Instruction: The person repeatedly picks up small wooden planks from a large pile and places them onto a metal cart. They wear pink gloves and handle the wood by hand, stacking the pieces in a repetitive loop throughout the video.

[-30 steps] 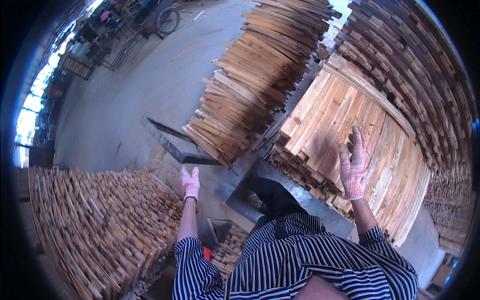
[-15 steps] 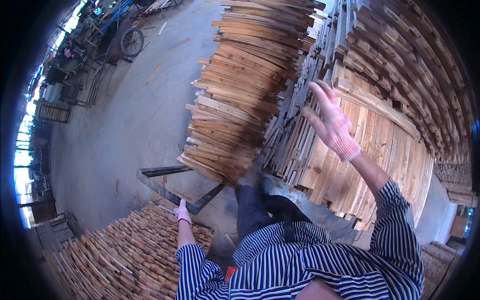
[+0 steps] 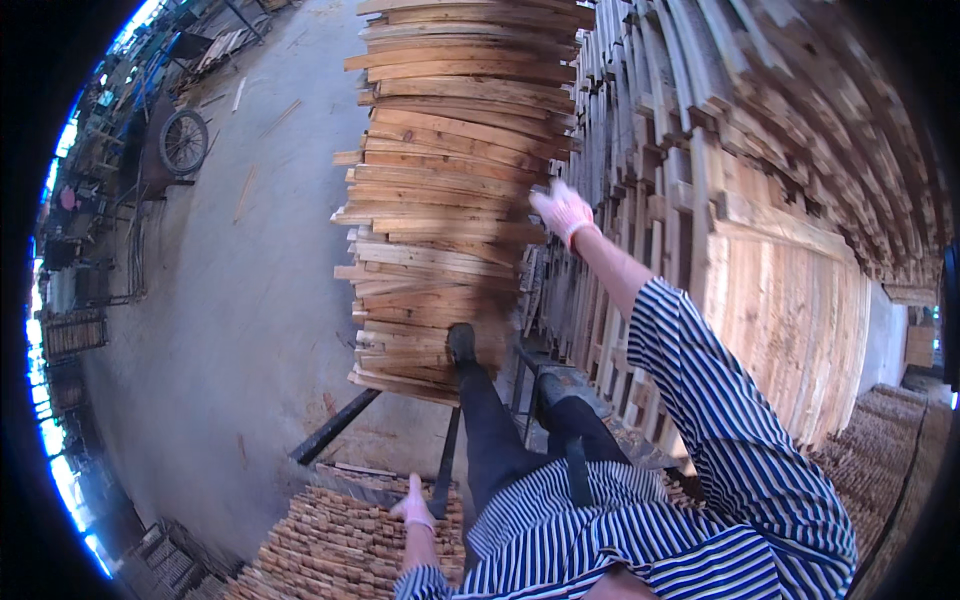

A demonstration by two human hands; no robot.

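A long stack of rough wooden boards [image 3: 440, 180] lies crosswise ahead of me on a dark metal frame. Its two bars, one being the right bar [image 3: 449, 450], reach back toward me. My left hand [image 3: 413, 508], in a pinkish-white knit glove, is closed at the near crossbar by the right bar's end, thumb stretched up. My right hand [image 3: 565, 213], gloved alike, is at the stack's right edge with fingers somewhat apart. Whether it touches the board ends, I cannot tell. My dark shoe [image 3: 461, 343] is up against the stack's near end.
Leaning boards and a pale panel of planks [image 3: 785, 310] stand close on my right, with taller wood piles behind. Below my left hand lies another pile of short sticks [image 3: 340, 545]. A spoked wheel [image 3: 184, 141] stands at the far left beyond the concrete floor [image 3: 215, 300].
My right hand has come down and left from above the panel to the stack's edge. My left hand and the frame's crossbar are lower in view; one foot is up at the stack.
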